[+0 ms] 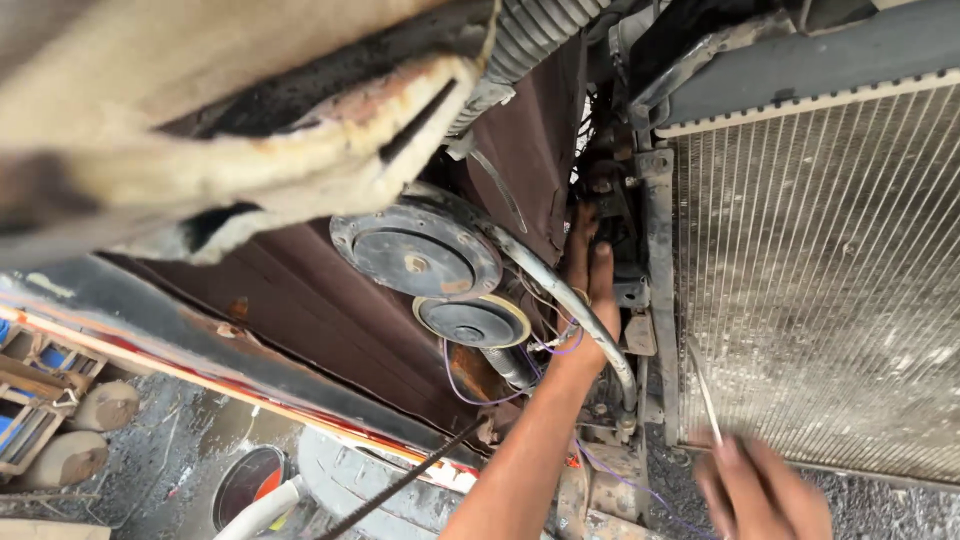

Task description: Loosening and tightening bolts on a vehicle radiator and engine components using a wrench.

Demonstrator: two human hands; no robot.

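Two hands [588, 290] beside grimy radiator [820, 280]

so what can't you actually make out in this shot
- Left hand, head view: fingertips reach behind the bracket beside the radiator; what they touch is hidden in dark metalwork.
- Right hand: blurred and cut off by the bottom edge, so its grip on the thin white rod is unclear.
- Purple wires: ends lost behind the two round horns.
- Bucket: contents too dark and cropped.

Dark grey horn [416, 250], silver-ribbed radiator [830, 280]
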